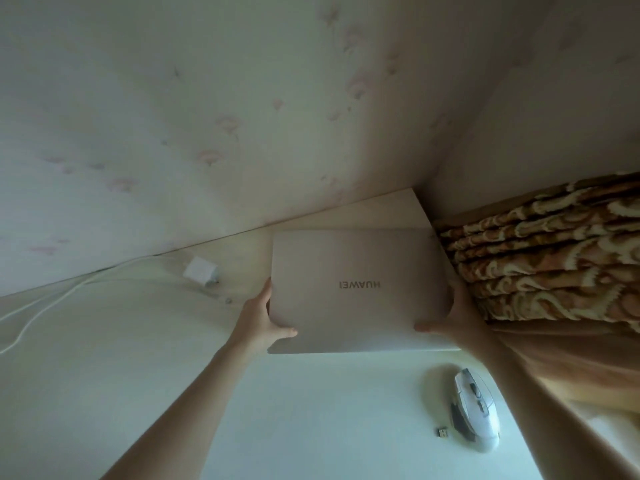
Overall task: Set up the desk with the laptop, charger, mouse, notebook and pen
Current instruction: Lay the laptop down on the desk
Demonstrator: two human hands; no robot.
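Both arms outstretched, left hand and right hand spread, thumbs forward, gripping opposite edges.

I take this for a room in a home, most likely a bedroom or small study corner. The wall ahead of me carries pale wallpaper with a faint pink floral print, not the plain paint of an office. A light tabletop is pushed into the corner where two walls meet. Beside it on my right lies a thick brown and cream patterned textile; it could be a blanket on a bed or a heavy curtain, the dim wide-angle view does not let me tell. A personal laptop, a white charger and a mouse sit on the tabletop.
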